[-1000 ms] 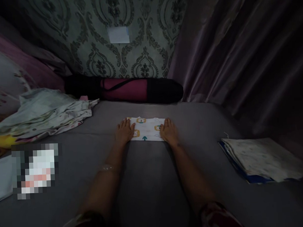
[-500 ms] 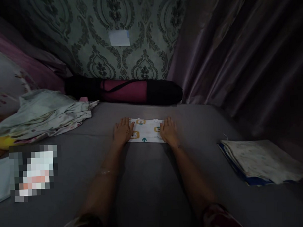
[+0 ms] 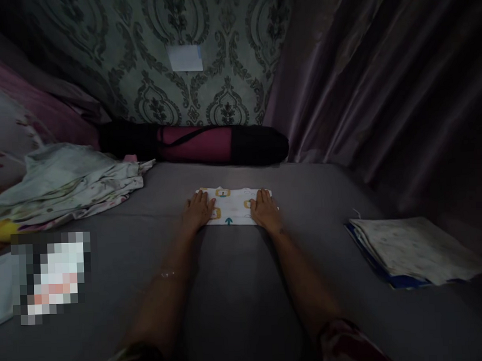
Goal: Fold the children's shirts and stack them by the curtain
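Observation:
A folded white cloth point(image 3: 232, 207) with yellow, green and grey printed figures lies flat on the grey sheet point(image 3: 232, 286). My left hand point(image 3: 198, 209) rests palm down on its left end, fingers stretched forward and thumb out to the side. On the opposite end lies my right hand point(image 3: 265, 208), also flat with its fingers extended. Both palms press on the cloth without gripping it, and they cover parts of its two ends.
Rumpled light clothes point(image 3: 78, 178) are heaped at the left. A stack of folded fabric point(image 3: 417, 248) sits at the right. Along the patterned wall lies a long black and magenta bag point(image 3: 196, 144). A purple curtain point(image 3: 340, 77) hangs on the right. A patch at lower left is pixelated.
Both hands have shifted slightly inward on the cloth, so more of its outer ends shows beyond the fingers. The cloth stays in place; the view has moved a little.

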Demonstrator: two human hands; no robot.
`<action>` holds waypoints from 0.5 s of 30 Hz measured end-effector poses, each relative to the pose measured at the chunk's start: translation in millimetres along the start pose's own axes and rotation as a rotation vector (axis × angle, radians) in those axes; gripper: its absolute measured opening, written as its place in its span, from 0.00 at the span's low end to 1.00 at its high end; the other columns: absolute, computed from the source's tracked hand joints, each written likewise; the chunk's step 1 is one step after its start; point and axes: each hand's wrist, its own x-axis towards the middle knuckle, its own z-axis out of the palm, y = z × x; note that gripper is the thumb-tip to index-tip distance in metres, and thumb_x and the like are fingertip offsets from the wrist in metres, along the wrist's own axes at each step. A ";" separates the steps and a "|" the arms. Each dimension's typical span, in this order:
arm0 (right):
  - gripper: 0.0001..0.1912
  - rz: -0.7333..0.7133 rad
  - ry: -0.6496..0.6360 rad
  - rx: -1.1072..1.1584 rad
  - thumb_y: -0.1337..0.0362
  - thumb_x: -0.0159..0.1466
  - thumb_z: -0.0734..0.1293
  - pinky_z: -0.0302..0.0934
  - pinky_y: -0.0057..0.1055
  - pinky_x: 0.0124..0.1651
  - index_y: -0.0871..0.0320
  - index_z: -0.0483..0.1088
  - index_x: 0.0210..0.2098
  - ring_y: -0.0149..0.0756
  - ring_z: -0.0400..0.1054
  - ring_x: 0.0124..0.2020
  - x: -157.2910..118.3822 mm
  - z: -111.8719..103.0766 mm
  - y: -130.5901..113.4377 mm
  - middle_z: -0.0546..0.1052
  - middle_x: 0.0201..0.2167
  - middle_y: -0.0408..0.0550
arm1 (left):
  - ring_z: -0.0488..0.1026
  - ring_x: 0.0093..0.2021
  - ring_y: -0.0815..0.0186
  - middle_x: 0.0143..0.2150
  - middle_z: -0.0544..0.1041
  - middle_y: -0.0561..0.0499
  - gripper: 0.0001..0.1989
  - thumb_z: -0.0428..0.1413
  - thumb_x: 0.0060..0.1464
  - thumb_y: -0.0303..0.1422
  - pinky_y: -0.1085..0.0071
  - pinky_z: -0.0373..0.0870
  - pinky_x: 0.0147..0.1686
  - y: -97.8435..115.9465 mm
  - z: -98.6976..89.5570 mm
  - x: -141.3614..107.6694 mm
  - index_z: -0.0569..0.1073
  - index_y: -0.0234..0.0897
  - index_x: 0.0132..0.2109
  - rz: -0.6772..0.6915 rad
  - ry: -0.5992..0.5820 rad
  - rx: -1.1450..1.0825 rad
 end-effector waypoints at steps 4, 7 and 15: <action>0.30 -0.048 0.070 -0.014 0.58 0.71 0.49 0.36 0.45 0.68 0.72 0.53 0.66 0.48 0.44 0.69 -0.2 -1.8 -10.6 0.54 0.68 0.62 | 0.48 0.70 0.55 0.70 0.52 0.37 0.31 0.34 0.65 0.45 0.50 0.47 0.65 -2.8 -2.1 1.5 0.57 0.31 0.66 0.003 0.018 -0.033; 0.30 -0.114 0.067 0.010 0.58 0.71 0.49 0.34 0.44 0.68 0.68 0.53 0.67 0.44 0.43 0.69 -2.2 1.4 -22.2 0.54 0.68 0.58 | 0.50 0.70 0.55 0.70 0.53 0.37 0.30 0.34 0.65 0.44 0.51 0.48 0.65 -8.8 0.9 4.6 0.58 0.32 0.66 0.012 0.052 -0.051; 0.29 -0.092 -0.028 0.019 0.59 0.71 0.49 0.34 0.43 0.69 0.68 0.53 0.67 0.44 0.43 0.69 -4.3 6.2 -26.3 0.53 0.69 0.55 | 0.52 0.69 0.56 0.69 0.55 0.38 0.28 0.36 0.66 0.43 0.55 0.51 0.65 -24.9 6.6 11.2 0.60 0.32 0.65 -0.004 0.066 -0.090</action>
